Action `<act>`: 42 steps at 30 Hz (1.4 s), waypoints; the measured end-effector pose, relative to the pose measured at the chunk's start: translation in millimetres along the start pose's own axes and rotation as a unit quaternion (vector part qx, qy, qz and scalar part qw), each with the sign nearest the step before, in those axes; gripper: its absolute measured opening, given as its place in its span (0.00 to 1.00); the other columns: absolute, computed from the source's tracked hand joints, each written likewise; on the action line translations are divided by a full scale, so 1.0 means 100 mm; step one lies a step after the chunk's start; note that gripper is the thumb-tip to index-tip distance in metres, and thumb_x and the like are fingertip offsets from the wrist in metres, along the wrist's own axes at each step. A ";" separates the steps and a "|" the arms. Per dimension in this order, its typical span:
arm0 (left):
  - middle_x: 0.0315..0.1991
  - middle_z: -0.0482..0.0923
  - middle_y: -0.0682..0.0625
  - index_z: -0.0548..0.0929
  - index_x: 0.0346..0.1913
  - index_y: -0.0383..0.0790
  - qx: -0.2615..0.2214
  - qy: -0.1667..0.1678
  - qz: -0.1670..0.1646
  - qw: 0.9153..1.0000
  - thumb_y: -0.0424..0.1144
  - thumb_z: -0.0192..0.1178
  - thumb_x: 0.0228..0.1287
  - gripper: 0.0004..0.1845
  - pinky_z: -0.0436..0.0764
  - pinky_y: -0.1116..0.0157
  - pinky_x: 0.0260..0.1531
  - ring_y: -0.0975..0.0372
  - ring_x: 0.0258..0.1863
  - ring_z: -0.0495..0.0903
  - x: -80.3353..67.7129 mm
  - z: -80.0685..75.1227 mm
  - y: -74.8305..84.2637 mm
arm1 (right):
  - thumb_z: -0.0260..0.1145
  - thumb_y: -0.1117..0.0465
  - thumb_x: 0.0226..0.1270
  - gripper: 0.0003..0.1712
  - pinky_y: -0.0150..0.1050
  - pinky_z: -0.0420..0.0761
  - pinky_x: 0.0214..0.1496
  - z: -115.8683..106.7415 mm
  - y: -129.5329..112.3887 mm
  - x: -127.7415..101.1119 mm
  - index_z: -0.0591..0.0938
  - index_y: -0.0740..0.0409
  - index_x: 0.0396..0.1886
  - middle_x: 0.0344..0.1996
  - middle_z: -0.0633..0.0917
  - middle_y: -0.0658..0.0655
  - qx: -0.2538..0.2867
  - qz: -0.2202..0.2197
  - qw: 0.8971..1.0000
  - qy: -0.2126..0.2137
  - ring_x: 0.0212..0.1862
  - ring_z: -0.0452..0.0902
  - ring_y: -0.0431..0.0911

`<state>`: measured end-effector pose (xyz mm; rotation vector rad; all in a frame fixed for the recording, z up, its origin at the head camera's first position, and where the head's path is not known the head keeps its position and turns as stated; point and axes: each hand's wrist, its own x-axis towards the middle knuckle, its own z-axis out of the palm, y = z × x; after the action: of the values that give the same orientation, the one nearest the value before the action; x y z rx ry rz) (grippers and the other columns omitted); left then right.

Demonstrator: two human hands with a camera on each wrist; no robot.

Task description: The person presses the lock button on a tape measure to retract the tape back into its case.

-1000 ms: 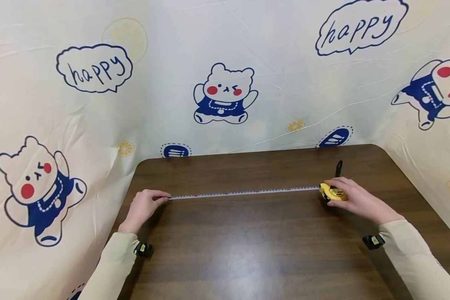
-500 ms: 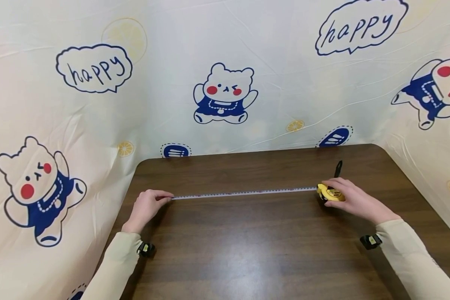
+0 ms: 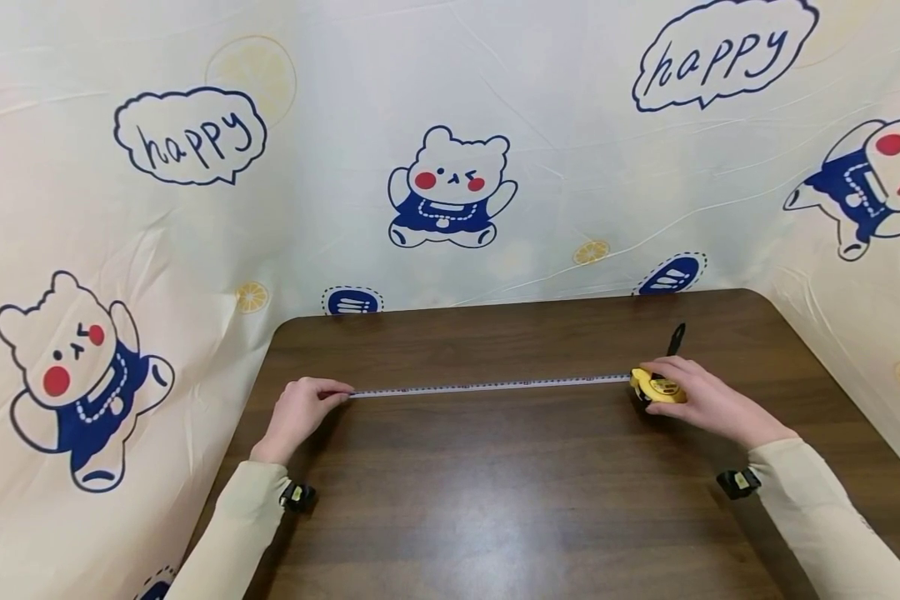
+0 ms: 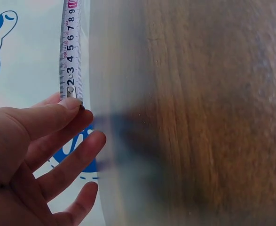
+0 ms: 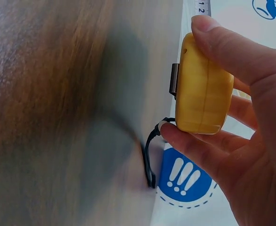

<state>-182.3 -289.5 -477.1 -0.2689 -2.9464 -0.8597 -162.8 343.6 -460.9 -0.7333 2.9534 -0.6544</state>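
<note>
Already the tape [image 3: 487,385] lies stretched across the table [image 3: 510,500]. My left hand [image 3: 300,410] pinches its hook end; my right hand [image 3: 701,400] grips the yellow case [image 3: 654,388], reading untaken.

Tape blade [image 3: 487,385]: in the head view its markings are too small for us to read; in the left wrist view it runs off the top edge past the first numerals.

Blade tip: partly covered by the left hand [image 3: 300,410].

Yellow tape case [image 3: 656,388]: partly covered by the right hand [image 3: 701,400] in the head view; we cannot make out its label.

Table [image 4: 213,113]: blurred in both wrist views.

Black strap [image 5: 149,155]: blurred in the right wrist view.

Both sleeves: cut off by the bottom edge.
</note>
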 end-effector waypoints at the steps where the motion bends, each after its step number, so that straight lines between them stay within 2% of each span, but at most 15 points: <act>1: 0.44 0.91 0.46 0.94 0.44 0.45 0.000 0.000 0.001 1.000 0.35 0.71 0.68 0.06 0.83 0.43 0.50 0.49 0.48 0.88 0.00 0.01 0.00 | 0.77 0.50 0.66 0.38 0.67 0.76 0.62 0.00 0.00 0.00 0.77 0.63 0.69 0.63 0.79 0.68 0.000 0.002 1.000 -0.001 0.62 0.74 0.64; 11: 0.44 0.91 0.46 0.94 0.43 0.45 -0.001 0.001 0.004 1.000 0.35 0.70 0.68 0.06 0.83 0.44 0.48 0.50 0.48 0.88 0.02 0.03 0.04 | 0.77 0.51 0.66 0.37 0.65 0.77 0.60 0.03 -0.02 0.04 0.77 0.63 0.69 0.62 0.79 0.67 -0.003 -0.012 1.000 0.001 0.60 0.76 0.62; 24: 0.45 0.91 0.46 0.94 0.45 0.45 -0.006 -0.012 -0.002 1.000 0.35 0.70 0.68 0.06 0.83 0.44 0.52 0.49 0.49 0.88 0.03 0.10 0.12 | 0.77 0.49 0.66 0.38 0.66 0.76 0.62 0.06 -0.05 0.07 0.77 0.63 0.69 0.63 0.79 0.66 -0.001 0.002 1.000 -0.006 0.62 0.75 0.63; 33: 0.45 0.91 0.47 0.94 0.45 0.44 -0.011 -0.009 0.010 1.000 0.35 0.70 0.69 0.06 0.83 0.45 0.51 0.50 0.48 0.88 0.05 0.14 0.16 | 0.78 0.49 0.65 0.39 0.66 0.76 0.63 0.10 -0.03 0.10 0.77 0.63 0.69 0.63 0.79 0.66 -0.001 0.004 1.000 -0.007 0.62 0.75 0.62; 42: 0.45 0.91 0.47 0.94 0.45 0.45 -0.015 -0.013 0.011 1.000 0.35 0.69 0.69 0.06 0.84 0.45 0.51 0.51 0.48 0.88 0.07 0.16 0.19 | 0.77 0.49 0.66 0.37 0.64 0.76 0.62 0.09 -0.08 0.12 0.77 0.63 0.69 0.62 0.80 0.65 -0.003 -0.013 1.000 -0.009 0.61 0.76 0.61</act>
<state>-185.5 -263.7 -480.0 -0.3149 -2.9517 -0.9042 -169.1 328.4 -465.6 -0.7744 2.9352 -0.6383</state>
